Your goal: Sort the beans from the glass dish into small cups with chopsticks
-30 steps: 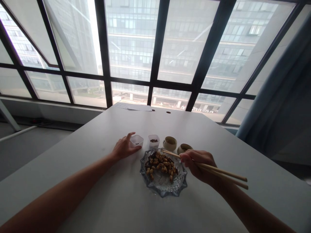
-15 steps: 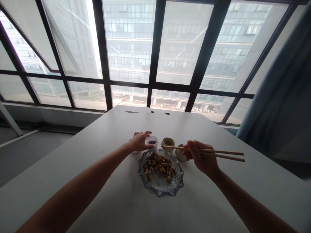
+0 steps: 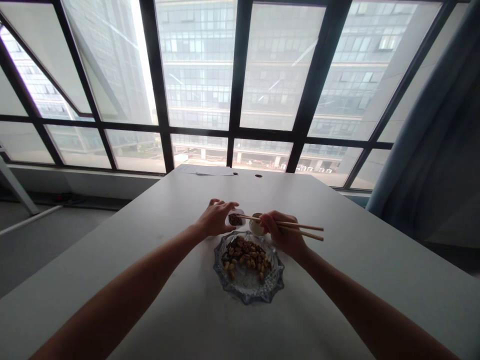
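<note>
My left hand [image 3: 216, 218] curls its thumb and fingers around a small white cup [image 3: 241, 212], which tips toward me and holds small dark pieces [image 3: 234, 220]. My right hand [image 3: 285, 234] grips a pair of wooden chopsticks [image 3: 309, 227]. Their tips reach left into the cup's mouth; whether they pinch a piece is too small to tell. Just below both hands, a scalloped clear glass dish [image 3: 247, 296] contains brown, peanut-like nuts [image 3: 245, 253] with darker bits among them. Beside the white cup stands a small ceramic cup [image 3: 255, 228], partly covered by the chopsticks and right hand.
The white table [image 3: 172, 295] stretches away to a large black-framed window [image 3: 231, 133]. Paper sheets [image 3: 210, 170] lie at the far end, near two dark round spots [image 3: 258, 176]. A blue curtain [image 3: 416, 130] hangs on the right.
My right hand has moved left with the chopsticks, bringing their tips into the white cup. The white cup has tilted toward me. My right hand now hides the second ceramic cup.
</note>
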{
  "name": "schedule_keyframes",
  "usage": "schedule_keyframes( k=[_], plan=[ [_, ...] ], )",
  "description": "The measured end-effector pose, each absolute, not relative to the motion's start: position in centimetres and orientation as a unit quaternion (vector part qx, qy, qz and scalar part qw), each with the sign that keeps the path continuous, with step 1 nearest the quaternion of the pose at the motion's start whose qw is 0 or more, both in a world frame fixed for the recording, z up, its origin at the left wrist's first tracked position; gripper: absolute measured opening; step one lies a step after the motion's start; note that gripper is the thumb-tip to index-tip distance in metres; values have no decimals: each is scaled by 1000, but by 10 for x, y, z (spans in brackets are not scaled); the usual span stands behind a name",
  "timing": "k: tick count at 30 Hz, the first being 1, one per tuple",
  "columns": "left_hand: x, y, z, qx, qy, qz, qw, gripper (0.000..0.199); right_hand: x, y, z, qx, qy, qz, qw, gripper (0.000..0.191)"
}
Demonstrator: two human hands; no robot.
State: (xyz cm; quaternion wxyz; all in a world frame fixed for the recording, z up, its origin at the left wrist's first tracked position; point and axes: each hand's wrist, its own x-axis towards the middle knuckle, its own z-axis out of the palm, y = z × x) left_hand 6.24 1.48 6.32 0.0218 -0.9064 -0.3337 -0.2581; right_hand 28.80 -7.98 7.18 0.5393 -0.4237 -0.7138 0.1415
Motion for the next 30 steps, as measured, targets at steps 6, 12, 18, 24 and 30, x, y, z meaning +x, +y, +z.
schedule_keyframes(
  k=[6,12,18,24,30],
  plan=[
    [64,15,63,-909,-344,-237,12,65,302,-89,97,-460,-680,202,534,52],
    [66,19,71,-910,-368,-188,-25,65,320,-122,116,-509,-708,364,327,60],
    [36,10,66,-887,-388,-249,-15,59,307,-113,91,-513,-676,321,420,58],
    [1,4,25,-792,-420,-420,-142,59,309,-109,82,-485,-663,275,499,53],
    [-2,4,4,-762,-455,-400,-230,69,308,-119,90,-428,-745,227,459,46]
  ],
)
